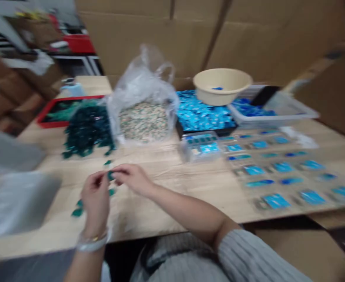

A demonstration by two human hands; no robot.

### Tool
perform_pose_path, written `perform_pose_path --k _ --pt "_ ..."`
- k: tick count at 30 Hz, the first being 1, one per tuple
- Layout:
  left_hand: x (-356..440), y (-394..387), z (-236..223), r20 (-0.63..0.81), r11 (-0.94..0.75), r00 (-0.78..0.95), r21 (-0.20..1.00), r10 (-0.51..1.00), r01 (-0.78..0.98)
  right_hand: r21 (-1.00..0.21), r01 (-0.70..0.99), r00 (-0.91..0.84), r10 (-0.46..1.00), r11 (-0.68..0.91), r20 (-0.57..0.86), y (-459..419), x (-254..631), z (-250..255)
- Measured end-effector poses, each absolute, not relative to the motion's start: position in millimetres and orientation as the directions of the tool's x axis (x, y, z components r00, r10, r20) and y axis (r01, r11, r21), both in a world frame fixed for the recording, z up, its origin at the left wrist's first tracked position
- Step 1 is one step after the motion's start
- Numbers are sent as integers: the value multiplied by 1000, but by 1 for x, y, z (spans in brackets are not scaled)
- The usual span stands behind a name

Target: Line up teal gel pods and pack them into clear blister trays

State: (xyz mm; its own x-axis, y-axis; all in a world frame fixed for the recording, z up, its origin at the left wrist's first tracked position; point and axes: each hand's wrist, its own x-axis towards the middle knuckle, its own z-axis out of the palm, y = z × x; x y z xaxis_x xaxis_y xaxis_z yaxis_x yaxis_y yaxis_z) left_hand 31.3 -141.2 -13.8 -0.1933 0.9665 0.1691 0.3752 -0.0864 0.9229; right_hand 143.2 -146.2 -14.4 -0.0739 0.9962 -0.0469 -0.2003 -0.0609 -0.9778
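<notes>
Above the front left of the table, my left hand [96,197] and my right hand [134,178] meet with fingers pinched. Between their fingertips is a small dark green piece [110,175], glossy-looking but too blurred to name by kind. Both hands seem to grip it. Loose green pieces [77,212] lie on the wood beside my left hand, with a few more close to my fingers. Just beyond is a heap of similar dark green pieces [90,127]. A clear plastic bag [137,88] full of small pale, speckled bits stands behind my right hand.
Bright blue packets [201,111] fill a black tray, with a cream basin [223,88] on them. Right of it is a clear bin [295,111]. Rows of clear cases [282,168] cover the table's right side. A red tray [53,123] and plastic sheets [19,203] are left.
</notes>
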Motion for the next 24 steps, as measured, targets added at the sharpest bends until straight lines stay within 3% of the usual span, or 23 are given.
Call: perform_pose_path --k 2,4,6,8,10,12,14,16,19,24 --pt "24 -143 -15 129 -69 -180 949 975 308 -939 -312 -114 987 -145 -115 -147 142 -16" --pt "18 -149 -11 22 -8 -103 991 994 136 -941 -298 -132 983 -162 -127 -150 140 -20" --pt "10 -155 -6 -66 65 -27 997 997 -42 -982 -163 -89 992 -99 -86 -155 140 -28" --pt "-3 -162 -3 -82 79 -29 991 996 -110 -996 87 -46 999 18 14 -158 140 -38" --pt "-20 -170 -6 -35 36 -111 999 993 9 -924 347 -120 984 164 130 -158 140 -46" --pt "-37 -182 -17 66 -23 -147 960 987 281 -803 506 -287 940 314 187 -157 136 -50" --pt "-48 -197 -34 169 -116 -45 823 985 555 -688 583 -429 883 432 191 -156 129 -51" --pt "-54 -212 -52 212 -219 102 661 972 718 -571 640 -523 836 515 167 -155 118 -52" --pt "-54 -226 -74 196 -259 181 534 964 805 -409 688 -614 782 599 112 -155 104 -58" --pt "-55 -226 -85 163 -270 215 551 963 790 -304 677 -675 730 670 107 -152 94 -71"
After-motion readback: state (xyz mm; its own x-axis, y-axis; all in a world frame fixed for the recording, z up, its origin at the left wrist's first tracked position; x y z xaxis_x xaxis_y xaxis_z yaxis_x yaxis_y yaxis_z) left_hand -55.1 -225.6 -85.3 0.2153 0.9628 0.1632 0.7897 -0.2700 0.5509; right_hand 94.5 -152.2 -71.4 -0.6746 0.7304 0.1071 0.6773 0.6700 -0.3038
